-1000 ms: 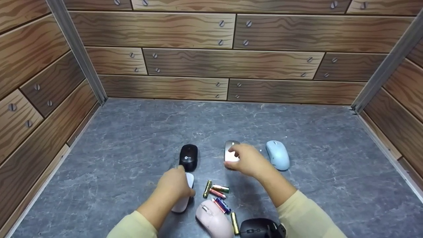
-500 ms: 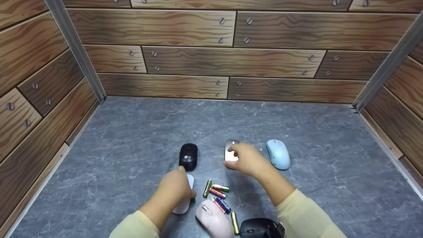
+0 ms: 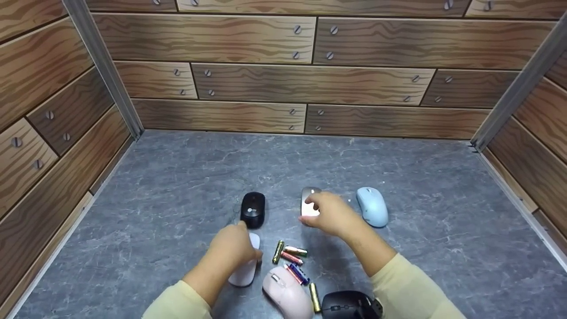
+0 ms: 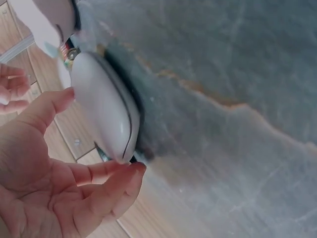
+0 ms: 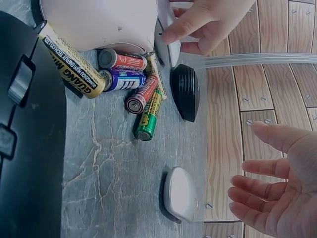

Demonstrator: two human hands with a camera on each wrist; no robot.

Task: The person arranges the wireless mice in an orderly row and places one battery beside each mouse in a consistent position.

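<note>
My left hand (image 3: pixel 232 248) holds a white computer mouse (image 4: pixel 101 101) by its edges, thumb on one side and fingers at the opposite side. In the head view the hand covers much of that mouse. My right hand (image 3: pixel 330 212) is over a silver-and-white mouse (image 3: pixel 310 207), overlapping it there. The right wrist view shows that hand with fingers spread and loosely bent, apart from the white mouse (image 5: pixel 181 196), with nothing in its grasp. Between the two hands and nearer the front lie several batteries (image 3: pixel 290 259), gold, red, blue and green.
A small black mouse (image 3: pixel 253 208) sits just beyond my left hand. A light blue mouse (image 3: pixel 372 207) lies right of my right hand. At the front are a pink mouse (image 3: pixel 285 292) and a larger black mouse (image 3: pixel 347 305). Wood-patterned walls (image 3: pixel 248 84) enclose the grey marbled surface (image 3: pixel 177 177).
</note>
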